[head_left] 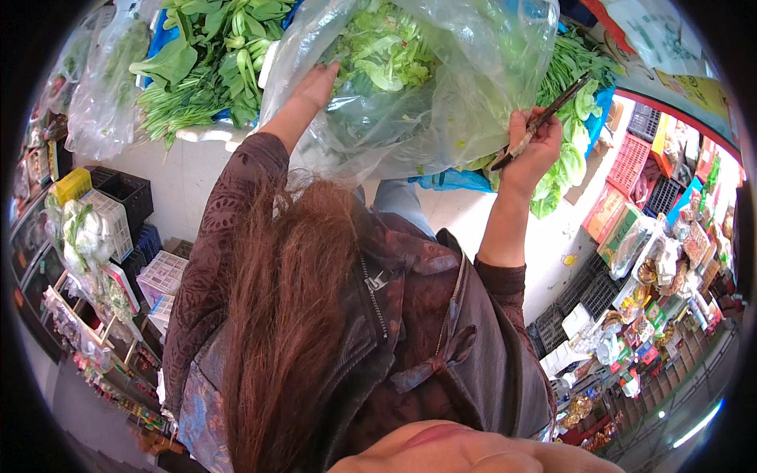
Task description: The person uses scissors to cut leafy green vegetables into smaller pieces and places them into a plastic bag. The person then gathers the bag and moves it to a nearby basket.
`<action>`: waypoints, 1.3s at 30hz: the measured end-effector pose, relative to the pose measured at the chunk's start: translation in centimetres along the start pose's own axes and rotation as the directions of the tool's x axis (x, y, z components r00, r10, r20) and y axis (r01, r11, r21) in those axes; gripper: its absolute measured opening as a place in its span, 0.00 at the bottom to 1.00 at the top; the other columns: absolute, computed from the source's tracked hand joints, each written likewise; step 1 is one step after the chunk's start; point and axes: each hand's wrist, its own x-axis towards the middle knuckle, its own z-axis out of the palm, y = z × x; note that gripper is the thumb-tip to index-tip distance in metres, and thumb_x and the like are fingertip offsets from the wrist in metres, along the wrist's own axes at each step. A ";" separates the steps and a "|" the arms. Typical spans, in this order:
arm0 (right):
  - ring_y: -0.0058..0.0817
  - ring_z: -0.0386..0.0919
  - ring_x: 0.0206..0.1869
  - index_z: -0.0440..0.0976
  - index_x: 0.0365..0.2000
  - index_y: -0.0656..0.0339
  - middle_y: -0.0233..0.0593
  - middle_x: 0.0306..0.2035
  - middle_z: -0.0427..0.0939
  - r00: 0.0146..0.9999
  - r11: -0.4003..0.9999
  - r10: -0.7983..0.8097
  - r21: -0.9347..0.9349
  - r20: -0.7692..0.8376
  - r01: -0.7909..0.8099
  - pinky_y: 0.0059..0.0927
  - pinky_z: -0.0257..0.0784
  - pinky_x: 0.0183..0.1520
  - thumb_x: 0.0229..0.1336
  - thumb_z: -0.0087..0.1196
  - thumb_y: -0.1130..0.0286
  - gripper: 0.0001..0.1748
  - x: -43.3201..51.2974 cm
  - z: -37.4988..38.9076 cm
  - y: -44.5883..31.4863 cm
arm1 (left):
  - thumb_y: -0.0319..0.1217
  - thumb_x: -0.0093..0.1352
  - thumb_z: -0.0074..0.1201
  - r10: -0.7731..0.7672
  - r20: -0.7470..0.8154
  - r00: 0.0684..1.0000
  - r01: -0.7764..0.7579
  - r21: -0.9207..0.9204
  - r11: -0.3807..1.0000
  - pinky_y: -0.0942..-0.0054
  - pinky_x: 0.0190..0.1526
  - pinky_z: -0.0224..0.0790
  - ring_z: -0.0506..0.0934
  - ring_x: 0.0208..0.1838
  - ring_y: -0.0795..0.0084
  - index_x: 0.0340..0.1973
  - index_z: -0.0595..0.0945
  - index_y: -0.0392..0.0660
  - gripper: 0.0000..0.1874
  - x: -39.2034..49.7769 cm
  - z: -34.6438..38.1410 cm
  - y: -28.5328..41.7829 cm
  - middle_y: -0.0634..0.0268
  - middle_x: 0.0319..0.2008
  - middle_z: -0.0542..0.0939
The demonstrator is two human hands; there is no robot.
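A large clear plastic bag [408, 127] lies spread before me, with loose leafy lettuce [393, 56] inside its mouth. At the bag's left edge is my left hand [317, 86], fingers pointing towards the lettuce; part of it meets the plastic, and whether it grips the film is not clear. My right hand [535, 142] is closed around a dark, worn knife-like tool [556, 106] with a pale wrapping near its middle. That tool slants up to the right, over the bag's right side.
Leafy greens [236, 59] lie left of the bag, and more lettuce [571, 159] is on the right. Black crates [124, 192] stand on the floor at left. Red crates [630, 162] and shelves of packaged goods [662, 266] are at right. A filled plastic bag [109, 88] sits upper left.
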 end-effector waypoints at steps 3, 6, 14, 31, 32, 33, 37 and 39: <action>0.23 0.73 0.40 0.69 0.46 0.68 0.34 0.37 0.75 1.000 0.995 -0.010 -0.100 -0.020 0.008 0.25 0.70 0.48 0.52 0.66 0.78 0.22 -0.1 -1.0 0.1 | 0.29 0.71 0.38 -0.158 -0.095 0.983 0.104 -0.420 0.902 0.59 0.61 0.63 0.70 0.62 0.48 0.56 0.70 0.50 0.18 -0.9 -0.1 0.3 0.50 0.58 0.74; 0.27 0.73 0.43 0.69 0.48 0.68 0.35 0.38 0.75 0.993 0.954 -0.091 -0.291 -0.070 0.067 0.28 0.69 0.50 0.51 0.67 0.76 0.25 -0.7 -2.2 -0.7 | 0.21 0.66 0.44 -0.031 -0.251 0.967 -0.088 -0.446 0.891 0.60 0.61 0.64 0.70 0.62 0.48 0.58 0.70 0.49 0.24 -2.7 -1.9 1.2 0.50 0.57 0.74; 0.27 0.73 0.28 0.75 0.45 0.63 0.34 0.29 0.78 0.940 0.885 -0.248 -0.341 0.233 0.318 0.28 0.72 0.34 0.46 0.69 0.76 0.23 -4.3 -2.3 -4.6 | 0.17 0.63 0.52 -0.111 -0.590 0.800 -0.430 -0.693 0.579 0.70 0.56 0.69 0.78 0.51 0.63 0.55 0.73 0.42 0.23 -6.0 -8.6 6.7 0.56 0.50 0.79; 0.45 0.73 0.41 0.73 0.42 0.57 0.43 0.35 0.72 0.651 0.544 -0.374 -0.412 0.660 0.730 0.44 0.69 0.44 0.44 0.66 0.69 0.22 -4.9 0.7 -5.7 | 0.17 0.66 0.52 0.255 -0.414 0.874 -0.448 -0.890 0.089 0.76 0.56 0.69 0.74 0.54 0.76 0.54 0.76 0.45 0.21 -10.6 -13.6 10.5 0.68 0.53 0.76; 0.46 0.73 0.42 0.73 0.42 0.57 0.43 0.36 0.72 0.641 0.531 -0.366 -0.414 0.675 0.739 0.44 0.70 0.43 0.44 0.66 0.69 0.21 -4.8 0.8 -5.8 | 0.17 0.66 0.52 0.281 -0.421 0.863 -0.458 -0.885 0.081 0.76 0.56 0.69 0.74 0.54 0.76 0.54 0.76 0.45 0.21 -10.7 -13.8 10.4 0.68 0.54 0.76; 0.46 0.73 0.42 0.73 0.42 0.57 0.43 0.36 0.71 0.623 0.517 -0.375 -0.403 0.686 0.755 0.45 0.70 0.43 0.45 0.65 0.69 0.21 -4.8 0.9 -5.9 | 0.16 0.65 0.52 0.312 -0.407 0.858 -0.459 -0.881 0.114 0.76 0.56 0.69 0.74 0.54 0.76 0.54 0.76 0.45 0.21 -10.9 -14.0 10.3 0.68 0.54 0.76; 0.46 0.73 0.42 0.73 0.41 0.57 0.43 0.35 0.71 0.618 0.538 -0.365 -0.384 0.697 0.750 0.44 0.70 0.43 0.43 0.66 0.69 0.21 -4.6 1.6 -6.2 | 0.15 0.64 0.51 0.400 -0.368 0.839 -0.474 -0.855 0.208 0.76 0.56 0.68 0.74 0.54 0.76 0.55 0.75 0.44 0.23 -11.4 -14.8 10.2 0.68 0.53 0.75; 0.46 0.73 0.42 0.72 0.41 0.57 0.43 0.35 0.71 0.618 0.559 -0.336 -0.378 0.710 0.738 0.43 0.70 0.43 0.43 0.66 0.69 0.22 -4.6 1.8 -6.4 | 0.15 0.63 0.51 0.407 -0.385 0.829 -0.497 -0.839 0.220 0.76 0.55 0.68 0.74 0.54 0.76 0.56 0.73 0.44 0.25 -11.7 -15.0 10.3 0.68 0.52 0.75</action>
